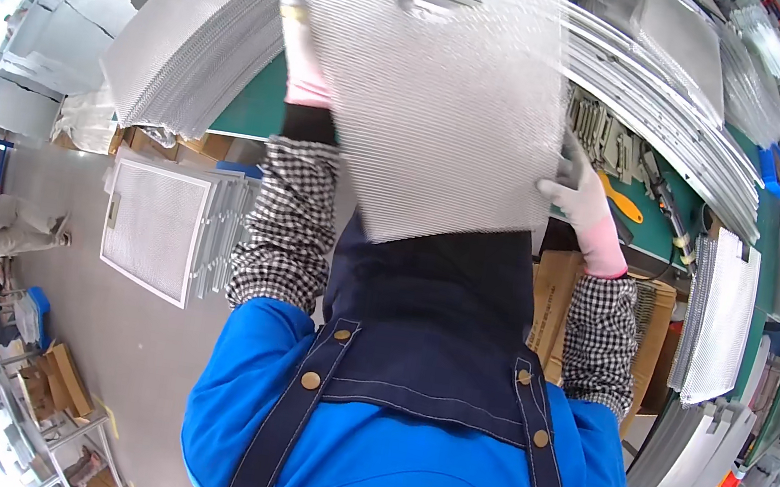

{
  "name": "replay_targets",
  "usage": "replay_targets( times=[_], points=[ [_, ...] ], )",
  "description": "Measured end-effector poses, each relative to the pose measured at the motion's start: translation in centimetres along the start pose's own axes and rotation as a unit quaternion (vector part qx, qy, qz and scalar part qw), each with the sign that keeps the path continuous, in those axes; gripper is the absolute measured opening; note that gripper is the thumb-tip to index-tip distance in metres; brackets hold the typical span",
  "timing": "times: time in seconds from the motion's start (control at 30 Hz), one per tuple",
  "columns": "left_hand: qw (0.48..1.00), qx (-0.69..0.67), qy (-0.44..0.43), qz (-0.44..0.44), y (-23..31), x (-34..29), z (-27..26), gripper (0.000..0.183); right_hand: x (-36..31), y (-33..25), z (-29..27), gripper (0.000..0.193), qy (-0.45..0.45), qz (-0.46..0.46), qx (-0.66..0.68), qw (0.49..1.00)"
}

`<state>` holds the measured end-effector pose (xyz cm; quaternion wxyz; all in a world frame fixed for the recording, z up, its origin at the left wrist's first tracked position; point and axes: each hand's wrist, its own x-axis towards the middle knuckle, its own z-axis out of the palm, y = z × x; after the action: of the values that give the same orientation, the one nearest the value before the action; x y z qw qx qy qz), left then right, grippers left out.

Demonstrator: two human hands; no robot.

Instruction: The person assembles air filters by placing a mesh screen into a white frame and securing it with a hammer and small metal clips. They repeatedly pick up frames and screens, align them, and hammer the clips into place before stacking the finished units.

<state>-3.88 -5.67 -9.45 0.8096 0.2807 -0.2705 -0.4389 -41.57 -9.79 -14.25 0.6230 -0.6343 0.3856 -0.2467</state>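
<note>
both gloved hands, left hand (pixel 300 49) and right hand (pixel 579 196), pinch a mesh sheet (pixel 432 99) by its edges above the green surface (pixel 254 107), mid-lift, needing a level, steady carry.

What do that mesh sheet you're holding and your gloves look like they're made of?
The mesh sheet looks like thin metal, probably aluminium: a dull silver-grey with a fine, regular grid texture, blurred here. The gloves look like knitted fabric, white over the left hand and right hand, with pink cuffs; any grip coating on them cannot be told.
</note>
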Motion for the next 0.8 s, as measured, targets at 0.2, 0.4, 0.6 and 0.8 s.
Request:
replay_targets(
  times=[0.2, 0.4, 0.6, 0.8],
  points=[
    [0.985, 0.039, -0.03, 0.166, 5.0, 1.5, 0.7, 0.081, -1.4, -0.6, 6.7, 0.084, -0.051, -0.057, 0.081, 0.994],
    [0.98, 0.097, 0.003, 0.172, 4.7, -2.5, 1.4, 0.065, -2.5, -2.5, 5.0, 0.054, -0.058, 0.021, 0.128, 0.99],
    [0.995, -0.037, -0.045, 0.08, 4.8, -4.7, 0.4, 0.072, -2.4, -1.5, 2.5, 0.036, 0.003, -0.029, 0.022, 0.999],
    [0.892, -0.101, -0.438, -0.041, 1.7, -4.3, 4.7, 0.069, 1.2, 3.3, 1.1, 0.047, 0.119, -0.172, -0.14, 0.968]
  ],
)
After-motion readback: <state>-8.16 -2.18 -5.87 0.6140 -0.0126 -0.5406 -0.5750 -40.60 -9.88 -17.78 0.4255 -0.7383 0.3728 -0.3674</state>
